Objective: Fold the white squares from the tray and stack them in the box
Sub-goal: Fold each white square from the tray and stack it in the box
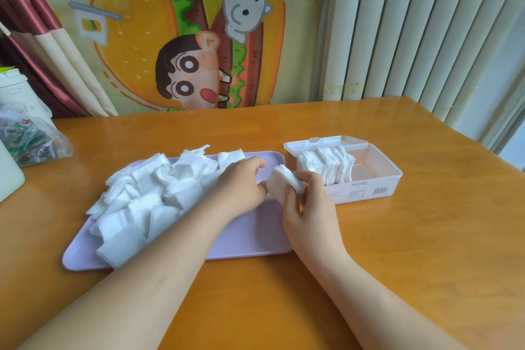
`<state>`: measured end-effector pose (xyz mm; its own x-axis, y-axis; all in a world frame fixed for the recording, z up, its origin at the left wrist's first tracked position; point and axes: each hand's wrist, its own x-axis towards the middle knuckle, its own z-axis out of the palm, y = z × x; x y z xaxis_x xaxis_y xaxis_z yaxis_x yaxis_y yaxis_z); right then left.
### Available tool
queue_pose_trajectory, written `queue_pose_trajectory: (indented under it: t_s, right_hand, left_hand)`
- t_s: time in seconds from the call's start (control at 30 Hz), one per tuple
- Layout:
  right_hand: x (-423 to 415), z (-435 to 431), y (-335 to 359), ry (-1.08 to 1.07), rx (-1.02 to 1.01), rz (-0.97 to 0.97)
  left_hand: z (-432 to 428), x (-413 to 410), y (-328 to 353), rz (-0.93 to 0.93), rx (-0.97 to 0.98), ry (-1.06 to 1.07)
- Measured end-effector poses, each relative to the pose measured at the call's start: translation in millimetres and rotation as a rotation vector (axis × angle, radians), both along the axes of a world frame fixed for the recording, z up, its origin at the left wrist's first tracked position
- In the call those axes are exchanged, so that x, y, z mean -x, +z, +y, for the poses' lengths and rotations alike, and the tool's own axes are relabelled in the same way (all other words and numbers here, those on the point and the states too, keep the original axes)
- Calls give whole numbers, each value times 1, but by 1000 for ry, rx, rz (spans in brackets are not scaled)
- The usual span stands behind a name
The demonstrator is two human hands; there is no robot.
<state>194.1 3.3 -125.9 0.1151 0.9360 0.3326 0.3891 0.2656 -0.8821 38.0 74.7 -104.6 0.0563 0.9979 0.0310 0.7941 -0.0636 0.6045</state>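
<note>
1. While the right hand point(306, 207) pinches a folded white square point(285, 180) between thumb and fingers, the left hand point(244, 182) sits knuckles-up, fingers curled, at the square's left edge. Whether it pinches or only steadies, cannot tell.
2. Square is between the hands, tilted, over the right end of the tray point(250, 239). Likely held there to press the crease before the short move to the box.
3. Pose: both forearms come in from the bottom of the view and converge. Left forearm crosses the tray's near rim. Right wrist is bent, palm turned left toward the square.
4. Tray lies flat on the bench point(397, 236). Loose pile point(147, 202) of white squares is heaped on its left and back. Its right part is bare, probably kept as folding room.
5. Box point(377, 176), clear, lid open behind, sits just beside the tray's right end, an easy reach for the right hand.
6. Folded stack point(326, 165) stands on edge at the box's left end, with room left on its right.
7. Judgement: mid-fold, many squares still to do.
8. Plastic bag point(31, 139) lies at the bench's far left, well apart.
</note>
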Motion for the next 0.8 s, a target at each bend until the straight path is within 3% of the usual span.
queue_pose_trajectory:
  t_s: [0.1, 0.23, 0.33, 0.47, 0.63, 0.8]
  right_hand:
    - [-2, 1, 0, -13, 8, -9]
    - [-2, 2, 0, -16, 9, -18]
    - [-1, 2, -1, -18, 23, -14]
    - [0, 3, -3, -29, 47, -16]
    - [1, 6, -4, -23, 44, -4]
    - [-2, 6, -2, 51, 116, 51]
  left_hand:
    - [7, -1, 0, 55, 79, -38]
    - [-4, 10, 3, -95, 203, -16]
    - [-19, 23, 2, -138, 140, 24]
    - [-41, 40, 3, -459, 34, 98]
    - [-64, 40, 5, -912, 103, -13]
    - [-72, 26, -5, -906, 73, -92]
